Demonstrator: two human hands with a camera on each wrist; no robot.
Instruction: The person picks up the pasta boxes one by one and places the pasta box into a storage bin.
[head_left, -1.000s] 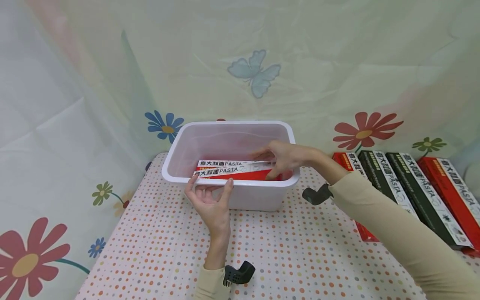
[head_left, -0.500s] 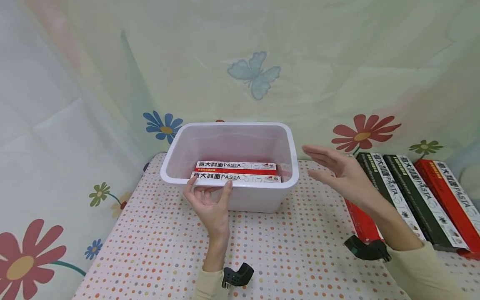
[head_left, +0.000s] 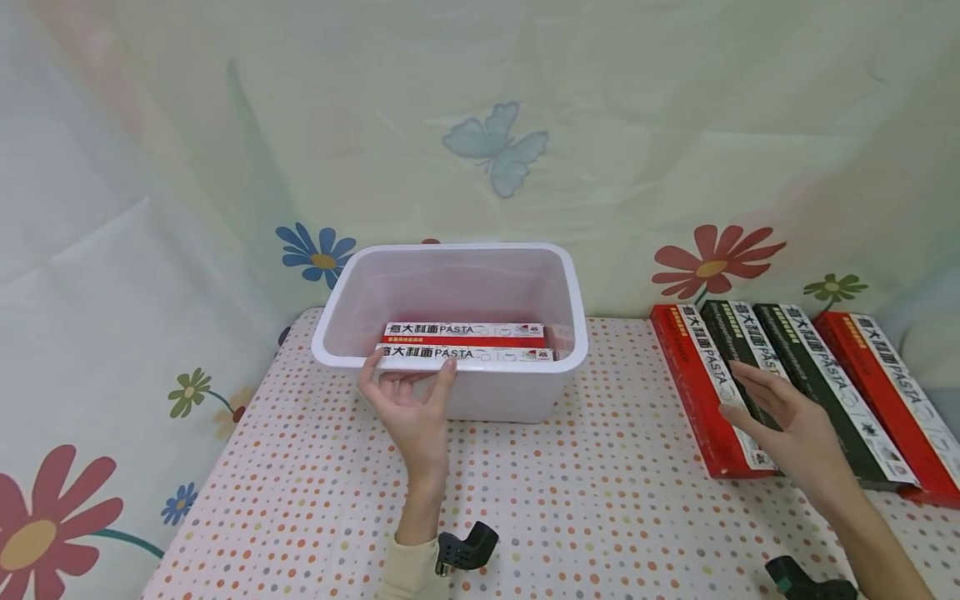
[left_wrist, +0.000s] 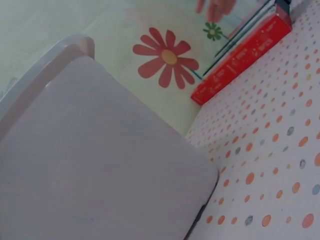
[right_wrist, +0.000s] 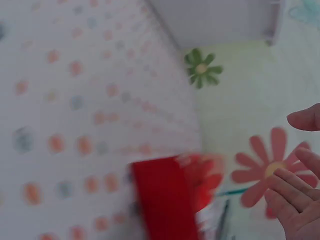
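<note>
My left hand (head_left: 411, 421) holds the front rim of a white plastic tub (head_left: 513, 396), its fingertips at the lip and the other fingers curled below it. Inside the tub, two red-and-white pasta boxes (head_left: 487, 330) stand on edge one behind the other. On the right, my right hand (head_left: 798, 437) is over the row of pasta boxes, fingers spread and nothing in its grasp. Its fingertips overlap the nearer red pasta box (head_left: 686, 392) and the dark green pasta box (head_left: 722, 321) beside it.
Another dark green pasta box (head_left: 817, 392) and a red pasta box (head_left: 870, 375) complete the row at the right. A polka-dot cloth (head_left: 585, 508) covers the table. Behind the tub hangs a flowered backdrop (head_left: 615, 125).
My right hand has come out of the tub and moved right to the row of boxes. The front box in the tub now stands straight. My left hand has stayed at the rim.
</note>
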